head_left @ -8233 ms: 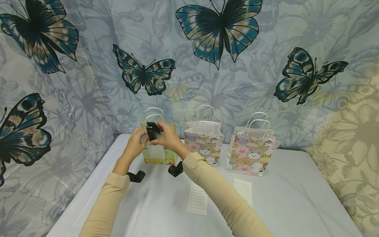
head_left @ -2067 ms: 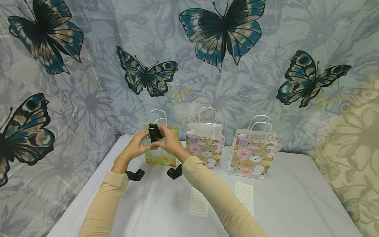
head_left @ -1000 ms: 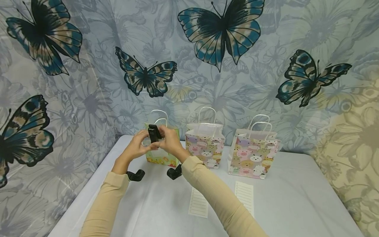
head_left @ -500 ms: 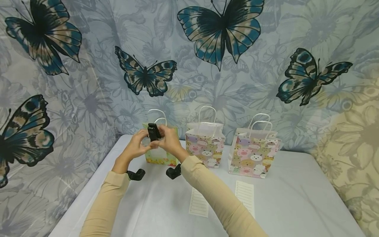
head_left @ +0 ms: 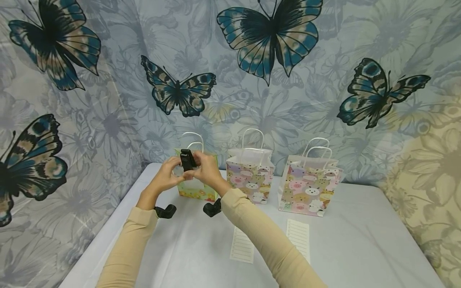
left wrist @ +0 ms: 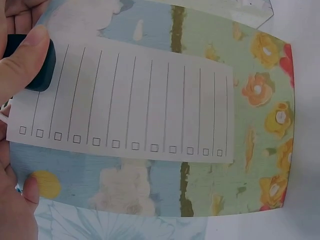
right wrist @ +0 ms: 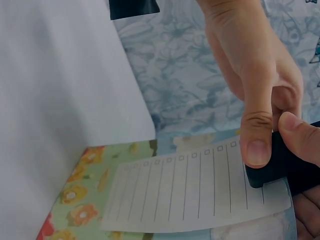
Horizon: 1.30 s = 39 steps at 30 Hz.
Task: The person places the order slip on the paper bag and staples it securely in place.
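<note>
Both hands are at the top of the green flowered gift bag [head_left: 197, 194]. A lined checklist sheet [left wrist: 145, 100] lies against the bag's front, with its top end under a black stapler [head_left: 186, 160]. My right hand [head_left: 207, 170] grips the stapler from the right, thumb across it. From the left, my left hand [head_left: 165, 176] pinches the stapler, and its thumb [right wrist: 257, 145] presses near the stapler's end in the right wrist view. The two thumbs come close together. Inside the stapler's mouth, the paper and bag edge are hidden.
Two pink animal-print gift bags, a middle one [head_left: 250, 182] and a right one [head_left: 307, 190], stand to the right. Two more checklist sheets lie in front, one [head_left: 242, 246] partly under the right sleeve [head_left: 266, 236], another [head_left: 299, 238] beside it. A butterfly-print cloth [head_left: 252, 108] hangs behind.
Since the earliest frame, my left hand has moved from the sheet's edge to join my right hand on the stapler. Over the last two seconds both hands stay nearly still.
</note>
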### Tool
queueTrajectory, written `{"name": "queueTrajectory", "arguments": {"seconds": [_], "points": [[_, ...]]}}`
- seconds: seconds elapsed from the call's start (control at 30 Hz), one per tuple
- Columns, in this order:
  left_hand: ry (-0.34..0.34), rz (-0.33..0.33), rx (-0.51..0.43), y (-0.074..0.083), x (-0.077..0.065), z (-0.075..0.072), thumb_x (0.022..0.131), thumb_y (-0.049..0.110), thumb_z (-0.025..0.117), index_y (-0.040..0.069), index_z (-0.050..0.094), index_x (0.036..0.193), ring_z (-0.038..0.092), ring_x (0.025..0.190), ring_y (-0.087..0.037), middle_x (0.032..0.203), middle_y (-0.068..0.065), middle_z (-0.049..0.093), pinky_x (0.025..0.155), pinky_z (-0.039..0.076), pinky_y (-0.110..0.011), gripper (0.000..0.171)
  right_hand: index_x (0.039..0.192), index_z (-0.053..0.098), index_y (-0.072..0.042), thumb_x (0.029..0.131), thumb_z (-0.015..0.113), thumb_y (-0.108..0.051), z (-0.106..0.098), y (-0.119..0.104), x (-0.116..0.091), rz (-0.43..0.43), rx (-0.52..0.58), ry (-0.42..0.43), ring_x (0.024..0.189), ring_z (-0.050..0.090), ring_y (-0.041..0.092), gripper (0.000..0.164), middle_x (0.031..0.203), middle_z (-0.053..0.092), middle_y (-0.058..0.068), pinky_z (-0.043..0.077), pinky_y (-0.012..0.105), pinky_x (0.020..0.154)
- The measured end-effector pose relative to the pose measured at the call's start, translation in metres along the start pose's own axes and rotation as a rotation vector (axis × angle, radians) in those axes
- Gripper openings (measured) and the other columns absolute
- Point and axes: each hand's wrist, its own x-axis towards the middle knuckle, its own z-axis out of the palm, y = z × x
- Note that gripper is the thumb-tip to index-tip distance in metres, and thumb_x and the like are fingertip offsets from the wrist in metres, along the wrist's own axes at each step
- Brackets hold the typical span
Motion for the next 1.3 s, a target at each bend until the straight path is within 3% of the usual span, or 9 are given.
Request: {"name": "queueTrajectory", "arguments": {"seconds": [0.97,1.3], "points": [[-0.094,-0.103,0.004,0.0031,-0.0008,-0.0069,0.076,0.021,0.076,0.007,0.059,0.115,0.048,0.111,-0.035,0.116,-0.016,0.056,0.095,0.041,-0.056,0.045,0.111,0.057,-0.006,0.068,0.082,-0.022,-0.0003,0.0011,0.0006,-0.015,0.002,-0.003,0.092,0.067,0.022,0.052,0.104,0.068,0.01,0.056,0.031,0.082],[-0.085,-0.102,-0.003,0.0028,0.0008,-0.0065,0.073,0.023,0.078,0.01,0.058,0.118,0.046,0.116,-0.033,0.122,-0.016,0.057,0.097,0.039,-0.057,0.051,0.11,0.056,-0.006,0.065,0.084,-0.024,-0.0006,0.0032,0.0006,-0.023,-0.006,0.01,0.094,0.067,0.023,0.056,0.104,0.068,0.01,0.055,0.033,0.084]]}}
